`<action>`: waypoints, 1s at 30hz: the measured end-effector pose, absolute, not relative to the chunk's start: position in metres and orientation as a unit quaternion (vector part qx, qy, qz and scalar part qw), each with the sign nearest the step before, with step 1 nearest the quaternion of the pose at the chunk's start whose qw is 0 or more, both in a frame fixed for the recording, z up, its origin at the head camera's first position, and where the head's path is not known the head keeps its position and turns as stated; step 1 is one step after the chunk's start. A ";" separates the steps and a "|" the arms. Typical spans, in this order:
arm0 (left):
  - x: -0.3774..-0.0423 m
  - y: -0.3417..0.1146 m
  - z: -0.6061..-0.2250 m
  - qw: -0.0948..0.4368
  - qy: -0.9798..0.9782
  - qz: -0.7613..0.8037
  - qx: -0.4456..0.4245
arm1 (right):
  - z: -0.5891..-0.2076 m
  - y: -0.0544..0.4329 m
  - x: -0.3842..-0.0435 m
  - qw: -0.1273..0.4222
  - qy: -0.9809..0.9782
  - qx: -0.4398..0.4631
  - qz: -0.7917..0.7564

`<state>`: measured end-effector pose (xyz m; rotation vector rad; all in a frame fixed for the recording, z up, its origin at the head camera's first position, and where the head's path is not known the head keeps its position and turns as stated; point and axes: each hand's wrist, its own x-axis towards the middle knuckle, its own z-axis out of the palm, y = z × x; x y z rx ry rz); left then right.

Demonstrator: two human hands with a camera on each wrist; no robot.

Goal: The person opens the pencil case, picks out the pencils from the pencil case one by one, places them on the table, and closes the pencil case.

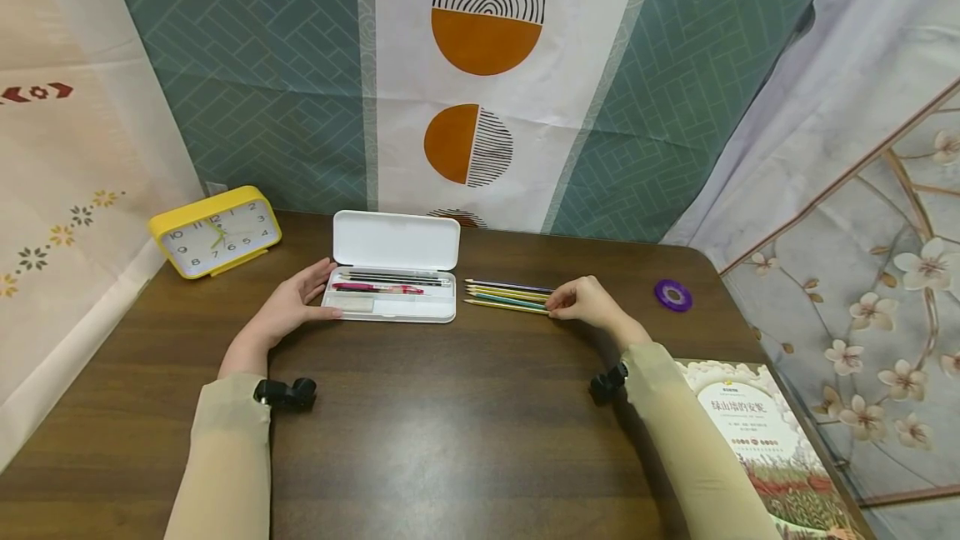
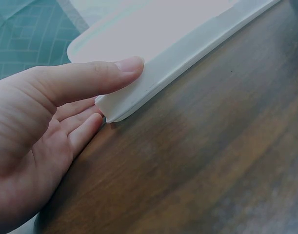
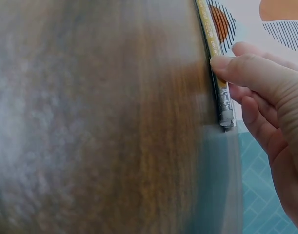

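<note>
Beige sleeves point(image 1: 228, 461) cross a brown table point(image 1: 450, 440)
Left hand point(image 1: 279, 315) grips an open white pencil case point(image 1: 396, 240); right hand point(image 1: 592, 304) pinches pencils point(image 1: 504, 292) beside it

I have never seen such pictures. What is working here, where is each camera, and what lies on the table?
There is no machine, only a person's left hand and right hand. The wide picture comes from a camera worn on the head; the two close ones come from the wrist cameras. On the table are a yellow clock, an open white case with a pink pen inside, some pencils, a purple ring and a book. The left hand grips the case's left end; the right pinches pencils near one end.
</note>
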<state>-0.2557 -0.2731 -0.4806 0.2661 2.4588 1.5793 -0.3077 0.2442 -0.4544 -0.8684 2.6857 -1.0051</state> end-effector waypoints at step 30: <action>-0.256 -0.273 -0.482 0.095 0.834 0.536 0.092 | -0.439 0.224 -0.313 0.043 0.893 -0.272 -0.356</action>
